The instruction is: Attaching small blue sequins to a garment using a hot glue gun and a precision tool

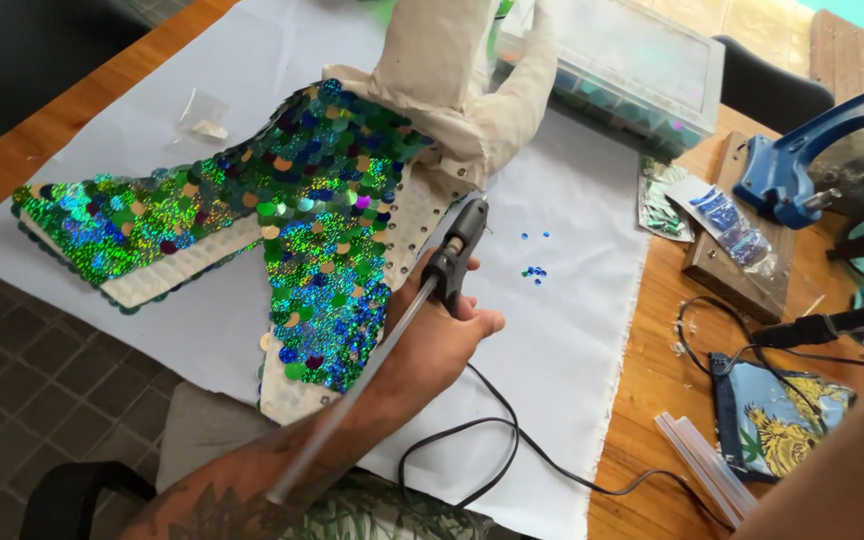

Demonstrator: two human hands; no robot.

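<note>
Head view: nearest us, our left hand [432, 335] is wrapped around the glue gun [455, 250], nozzle at the bare cloth edge of the sequinned mermaid tail [302, 210] on the white sheet [572, 300] covering the counter [652, 380]. We judge short, steady dabs best. Right hand: cannot tell.

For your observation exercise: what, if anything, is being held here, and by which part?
The left hand holds a glue gun by its handle, its nozzle at the sequinned fabric tail. The right hand's grip is out of view.
</note>
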